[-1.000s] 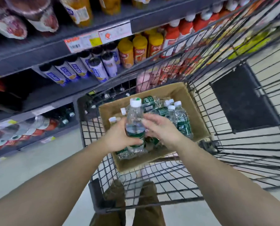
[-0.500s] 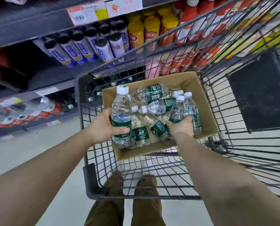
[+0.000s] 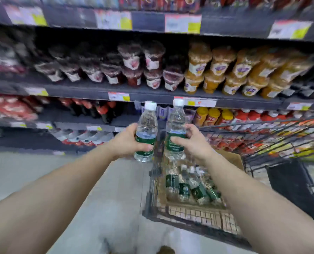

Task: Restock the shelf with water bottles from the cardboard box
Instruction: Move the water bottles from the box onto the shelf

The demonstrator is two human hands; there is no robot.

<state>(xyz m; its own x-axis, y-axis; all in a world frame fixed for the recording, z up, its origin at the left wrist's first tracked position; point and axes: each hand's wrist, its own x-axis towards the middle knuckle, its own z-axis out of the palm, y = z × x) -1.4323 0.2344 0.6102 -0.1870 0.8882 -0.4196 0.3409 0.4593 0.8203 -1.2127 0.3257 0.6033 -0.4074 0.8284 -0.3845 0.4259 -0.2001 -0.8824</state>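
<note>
My left hand (image 3: 128,142) grips a clear water bottle (image 3: 146,125) with a white cap and green label, held upright. My right hand (image 3: 192,142) grips a second water bottle (image 3: 176,123) of the same kind, also upright, just right of the first. Both bottles are raised in front of the shelf (image 3: 152,97) and above the cart's left edge. Below them the cardboard box (image 3: 233,158) sits in the shopping cart (image 3: 189,219). Several more bottles (image 3: 189,189) lie in the box. The picture is blurred.
The shelves hold rows of dark red jars (image 3: 134,70), orange jars (image 3: 225,70), yellow-capped and red bottles (image 3: 225,116) and red packs (image 3: 9,107). A lower shelf at the left carries lying bottles (image 3: 83,136). Grey floor (image 3: 61,171) spreads left of the cart.
My right hand took a bottle out of the box. Both hands rose from the box to shelf height, each with a bottle, and my view swung up toward the shelves.
</note>
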